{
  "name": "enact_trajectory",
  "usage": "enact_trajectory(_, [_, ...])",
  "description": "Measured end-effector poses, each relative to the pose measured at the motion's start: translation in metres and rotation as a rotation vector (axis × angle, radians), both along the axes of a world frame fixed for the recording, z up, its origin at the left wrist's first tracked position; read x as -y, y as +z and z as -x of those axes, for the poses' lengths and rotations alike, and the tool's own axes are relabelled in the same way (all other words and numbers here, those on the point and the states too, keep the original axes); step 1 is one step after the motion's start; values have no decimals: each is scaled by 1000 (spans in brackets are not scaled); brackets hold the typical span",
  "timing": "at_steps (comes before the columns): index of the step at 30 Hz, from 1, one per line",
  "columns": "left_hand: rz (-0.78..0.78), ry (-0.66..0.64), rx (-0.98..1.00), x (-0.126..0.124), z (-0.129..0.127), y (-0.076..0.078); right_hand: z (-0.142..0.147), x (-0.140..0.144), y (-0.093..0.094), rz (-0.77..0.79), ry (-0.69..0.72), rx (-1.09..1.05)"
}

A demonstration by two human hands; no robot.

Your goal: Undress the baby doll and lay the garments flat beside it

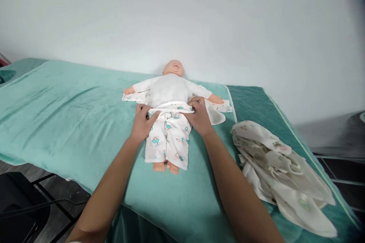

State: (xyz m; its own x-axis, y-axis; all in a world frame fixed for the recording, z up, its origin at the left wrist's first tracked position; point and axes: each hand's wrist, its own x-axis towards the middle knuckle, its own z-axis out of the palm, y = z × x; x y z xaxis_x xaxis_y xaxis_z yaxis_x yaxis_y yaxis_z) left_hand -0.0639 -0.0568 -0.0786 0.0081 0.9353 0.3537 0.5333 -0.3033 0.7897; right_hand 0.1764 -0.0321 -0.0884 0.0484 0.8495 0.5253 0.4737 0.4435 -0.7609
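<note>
A baby doll (pixel 173 69) lies on its back, arms spread, its head toward the wall. It wears a white long-sleeved top (pixel 170 90) and white printed pants (pixel 168 136) with its feet showing below the cuffs. My left hand (pixel 142 121) pinches the waistband of the pants on the left side. On the opposite side my right hand (pixel 199 115) has its fingers closed on the same waistband. A printed jacket (pixel 227 105) is spread beneath the doll's arms and torso, mostly hidden.
A crumpled pale printed cloth (pixel 273 167) lies at the right on the dark green quilted cover (pixel 248 102). A light green sheet (pixel 71 114) covers the bed against the white wall (pixel 182 19). At the lower left stands a black chair (pixel 23 201).
</note>
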Motion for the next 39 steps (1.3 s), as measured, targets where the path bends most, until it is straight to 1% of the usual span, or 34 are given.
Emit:
enact_trajectory(4, [-20,-46,-28,20,7,-7,3,4,2,-83,-30,49])
enact_trajectory(7, [-18,-45,-54,22,9,-10,5,11,6,-189,-38,82])
enact_trajectory(9, [-14,-43,-65,19,9,-10,6,18,8,-214,-30,79])
enact_trajectory(11, [-18,-42,-72,16,9,-11,6,27,9,-152,-21,53])
enact_trajectory(15, [-43,-36,-89,14,10,-14,8,46,11,125,25,1])
enact_trajectory(17, [-59,-30,-94,14,10,-14,8,52,12,237,57,-6])
enact_trajectory(20, [-71,-20,-95,14,8,-12,8,61,18,340,118,56])
enact_trajectory(23, [-67,2,-72,13,6,-9,5,69,25,425,210,134])
enact_trajectory(25, [-64,5,-51,12,6,-8,5,75,27,470,231,145])
enact_trajectory(26, [-64,-2,-39,12,6,-7,6,76,27,481,218,144])
enact_trajectory(29, [-67,-37,1,15,9,-8,8,77,22,473,140,146])
enact_trajectory(32, [-104,-56,6,28,13,-10,12,72,16,433,76,164])
enact_trajectory(36, [-165,-86,-26,47,18,-13,16,66,8,297,-4,170])
enact_trajectory(39, [-166,-81,-35,50,18,-14,19,65,4,192,-63,133])
